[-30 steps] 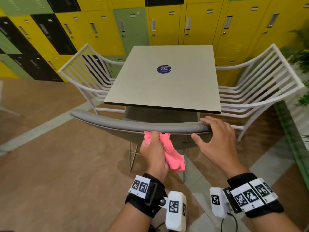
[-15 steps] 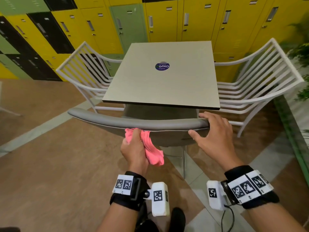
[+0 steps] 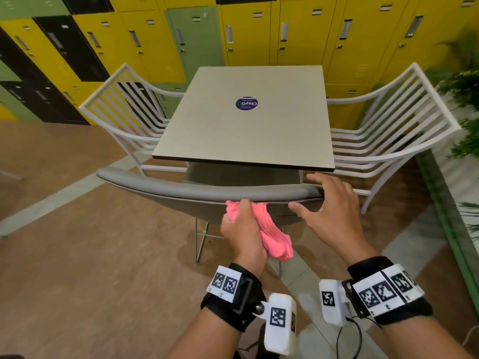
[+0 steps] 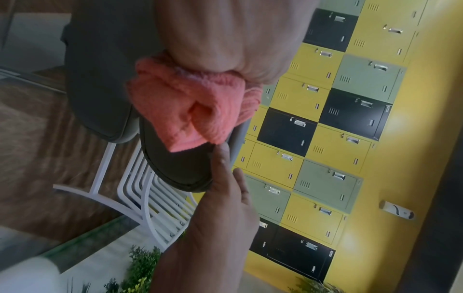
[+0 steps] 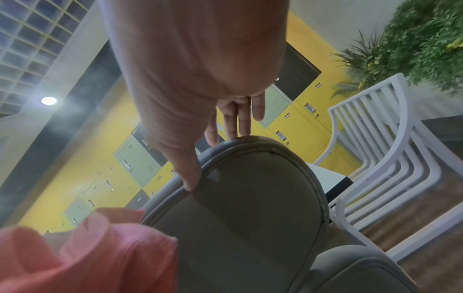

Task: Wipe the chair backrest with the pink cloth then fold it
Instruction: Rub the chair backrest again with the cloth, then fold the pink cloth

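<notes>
A grey padded chair backrest [image 3: 181, 189] curves across the middle of the head view, in front of the table. My left hand [image 3: 243, 229] grips the bunched pink cloth [image 3: 272, 234] and presses it against the back face of the backrest, just under its top edge; a tail of cloth hangs below the fist. The left wrist view shows the cloth [image 4: 190, 111] squeezed against the grey pad [image 4: 175, 164]. My right hand [image 3: 329, 206] rests on the backrest's right end with straight fingers over the top and the thumb [image 5: 190, 178] on the rear rim.
A square beige table [image 3: 246, 130] with a round blue sticker [image 3: 246, 103] stands beyond the chair. White slatted chairs sit at its left [image 3: 124, 110] and right [image 3: 394, 120]. Yellow, green and black lockers [image 3: 285, 35] line the wall. Plants [image 3: 464, 99] fill the right edge.
My left hand slid the cloth left along the backrest half a second ago and has come back right, near my right hand. The right hand has stayed on the backrest's right end.
</notes>
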### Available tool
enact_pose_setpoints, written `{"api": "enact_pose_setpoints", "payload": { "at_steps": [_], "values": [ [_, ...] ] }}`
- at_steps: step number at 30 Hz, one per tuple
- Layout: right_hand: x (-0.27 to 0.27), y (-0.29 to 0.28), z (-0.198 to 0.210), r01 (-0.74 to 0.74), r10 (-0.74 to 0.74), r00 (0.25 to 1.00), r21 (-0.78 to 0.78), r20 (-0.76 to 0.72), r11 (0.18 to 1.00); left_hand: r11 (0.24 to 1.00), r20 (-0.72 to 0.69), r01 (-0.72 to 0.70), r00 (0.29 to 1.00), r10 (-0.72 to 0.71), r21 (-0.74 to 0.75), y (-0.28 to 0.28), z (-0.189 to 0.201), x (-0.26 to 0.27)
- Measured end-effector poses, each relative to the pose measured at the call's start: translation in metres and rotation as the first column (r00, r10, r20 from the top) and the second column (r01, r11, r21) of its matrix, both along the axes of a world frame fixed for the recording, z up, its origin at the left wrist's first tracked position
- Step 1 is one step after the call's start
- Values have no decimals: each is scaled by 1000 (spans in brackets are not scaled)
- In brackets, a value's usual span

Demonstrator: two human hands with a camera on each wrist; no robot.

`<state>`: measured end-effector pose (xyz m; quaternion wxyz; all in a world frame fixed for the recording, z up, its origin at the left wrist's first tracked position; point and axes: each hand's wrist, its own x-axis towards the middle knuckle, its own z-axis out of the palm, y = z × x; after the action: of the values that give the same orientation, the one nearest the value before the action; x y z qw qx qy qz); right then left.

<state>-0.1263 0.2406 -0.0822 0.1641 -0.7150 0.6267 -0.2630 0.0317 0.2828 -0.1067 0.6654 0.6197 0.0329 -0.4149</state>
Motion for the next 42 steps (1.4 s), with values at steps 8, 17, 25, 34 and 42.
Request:
{"api": "enact_pose_setpoints", "payload": {
  "at_steps": [8,17,25,34,42],
  "values": [
    [-9,5,2,-1,-1,999,35,55,999,990,-73,142,987,-143,-14,-2,0,-32],
    [-57,18,10,153,-155,986,42,58,987,977,-86,210,974,-211,-17,-17,-3,-92],
    [-84,31,9,249,-251,962,34,105,968,924,-226,383,901,-371,12,-43,5,-142],
    [-118,36,3,358,-347,911,-8,224,934,598,319,800,554,-769,50,-14,73,-86],
    [-103,32,5,236,-246,935,69,257,969,876,925,386,125,-359,288,-39,110,14]
  ]
}}
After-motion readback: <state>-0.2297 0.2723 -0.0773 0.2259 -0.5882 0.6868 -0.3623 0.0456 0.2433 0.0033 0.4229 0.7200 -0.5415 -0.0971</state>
